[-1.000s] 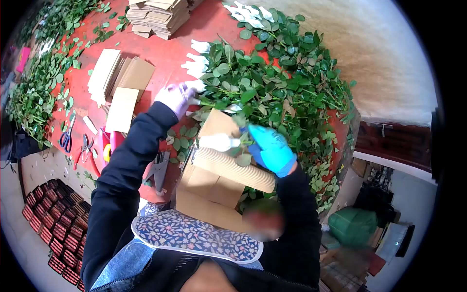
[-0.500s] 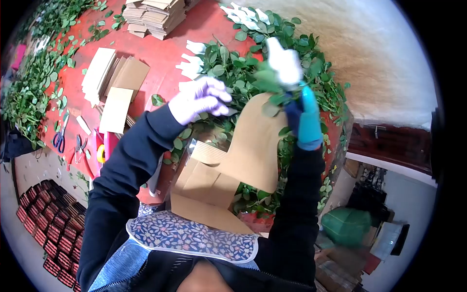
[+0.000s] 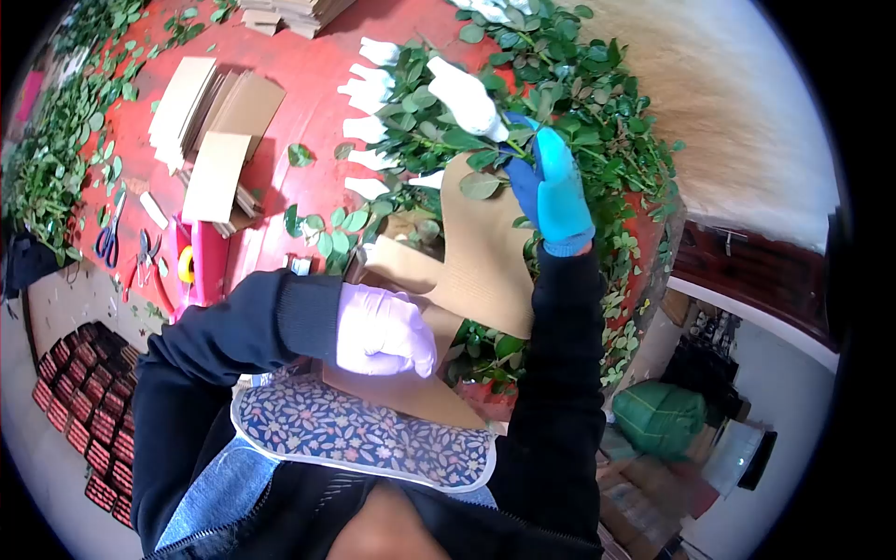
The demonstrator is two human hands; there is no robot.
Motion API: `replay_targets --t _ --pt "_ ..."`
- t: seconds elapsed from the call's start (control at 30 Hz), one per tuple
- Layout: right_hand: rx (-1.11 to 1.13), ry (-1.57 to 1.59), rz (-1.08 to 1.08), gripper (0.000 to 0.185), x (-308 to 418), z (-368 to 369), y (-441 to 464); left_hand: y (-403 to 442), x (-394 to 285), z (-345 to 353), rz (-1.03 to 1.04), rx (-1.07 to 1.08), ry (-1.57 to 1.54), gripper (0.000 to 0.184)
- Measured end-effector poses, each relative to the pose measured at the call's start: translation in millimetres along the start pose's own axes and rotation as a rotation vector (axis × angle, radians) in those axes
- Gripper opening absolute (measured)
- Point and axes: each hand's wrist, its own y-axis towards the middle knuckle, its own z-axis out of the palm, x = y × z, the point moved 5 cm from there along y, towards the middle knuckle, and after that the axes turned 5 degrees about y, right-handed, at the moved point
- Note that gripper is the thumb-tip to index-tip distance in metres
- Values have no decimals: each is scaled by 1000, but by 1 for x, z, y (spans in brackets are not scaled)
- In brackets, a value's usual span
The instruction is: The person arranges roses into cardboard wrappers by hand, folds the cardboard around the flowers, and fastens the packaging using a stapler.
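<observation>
My right hand (image 3: 555,191), in a blue and teal glove, is closed on the stem of a rose (image 3: 467,103), just below its head. The head is wrapped in a white sleeve and points up and to the left. My left hand (image 3: 387,331), in a pale lilac glove, has its fingers curled over folded brown cardboard (image 3: 401,387); whether it grips anything is hidden. A curved cardboard sheet (image 3: 485,252) stands between the hands. Beyond it, several white-sleeved roses (image 3: 369,129) lie in a row with leafy stems to the right.
Cardboard pieces (image 3: 219,112) are stacked on the red table (image 3: 299,93). Scissors (image 3: 110,238), red-handled pliers (image 3: 147,261) and a pink holder (image 3: 201,261) with yellow tape lie at the left. Leafy stems (image 3: 607,149) line the right edge beside a wall.
My left hand has moved down from beside the row of roses to the folded cardboard, its fingers curling. My right hand has shifted slightly left, tilting the rose head left.
</observation>
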Motion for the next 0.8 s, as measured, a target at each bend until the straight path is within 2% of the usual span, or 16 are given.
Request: replay_targets --t 0.03,0.1,0.17,0.2,0.23,0.3,0.37,0.4,0.43,0.5,0.57,0.63,0.7,0.73,0.77,0.8 --pt "16 -71 13 44 -7 3 -2 -12 12 17 -27 -28 97 25" --pt "11 74 -9 44 -4 8 1 -26 40 39 -179 -87 349 27" --pt "36 122 -5 45 -7 15 1 -40 74 58 -362 67 575 29" --pt "36 217 35 45 -12 18 1 -50 94 65 -426 59 547 31" --pt "39 127 -25 46 -8 16 1 -63 118 77 -488 52 519 34" --pt "49 40 -93 47 2 9 0 -80 135 92 -467 91 970 39" --pt "36 234 72 50 9 -5 3 -88 128 90 -516 -51 758 40" --pt "-50 682 298 46 7 -13 5 -82 123 90 -545 71 775 40" --pt "-137 1127 530 44 5 -18 4 -85 129 96 -549 58 775 40" --pt "-96 199 161 42 32 -58 7 -89 136 99 -479 -148 728 36" --pt "-557 702 421 44 36 -101 -5 -86 129 96 -435 -213 806 32" --pt "-665 685 428 38 27 -173 -16 -80 119 94 -381 -267 881 28" --pt "-476 251 238 34 13 -241 -27 -81 121 90 -472 -316 718 26" --pt "-370 228 224 28 22 -248 -31 -79 111 86 -399 -322 864 23" --pt "-379 217 216 28 26 -248 -30 -79 106 82 -383 -323 870 23" --pt "-281 179 303 27 28 -229 -27 -80 104 79 -385 -263 862 26"
